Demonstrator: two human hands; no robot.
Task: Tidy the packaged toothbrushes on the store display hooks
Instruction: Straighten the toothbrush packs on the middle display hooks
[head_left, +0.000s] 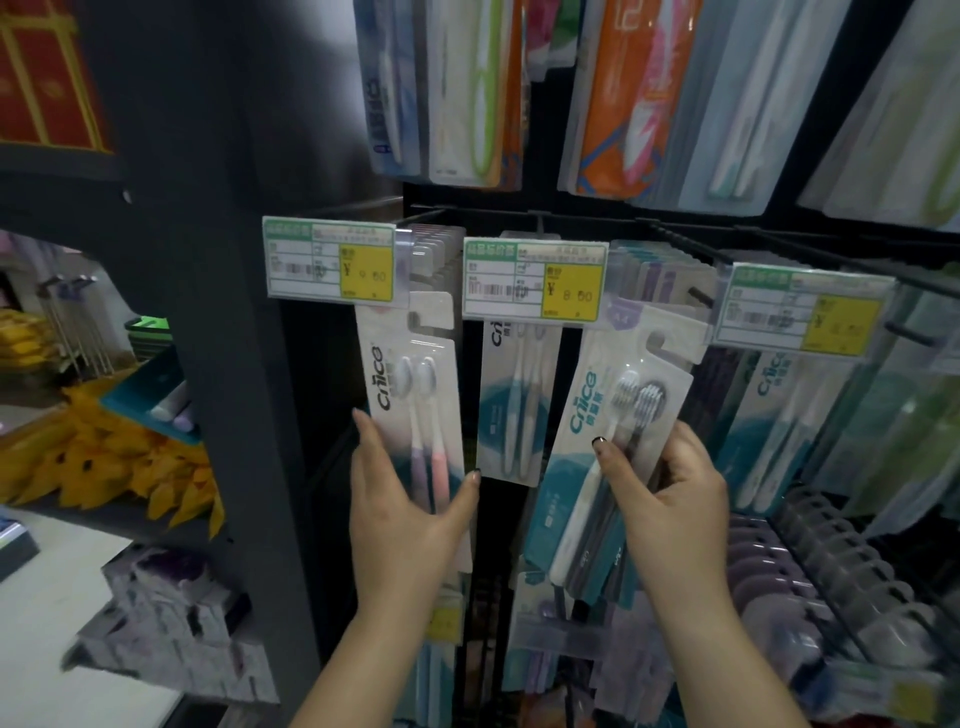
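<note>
- Progress: judged midway; two toothbrush packs are off the hooks and in hand, neither rehung yet
- Landmark: the middle price tag, on its hook at the centre of the display
- Left of and below the tag: left hand holds the pink-and-purple pack upright, thumb on its front and fingers behind; its hanging slot sits below the left price tag
- Under the tag: a teal pack hangs straight
- Right of and below the tag: right hand pinches the white-and-black pack, tilted, its slot clear of any hook
- Far right: right price tag, with packs hung behind
- Containers: none seen; hooks carry the stock
</note>
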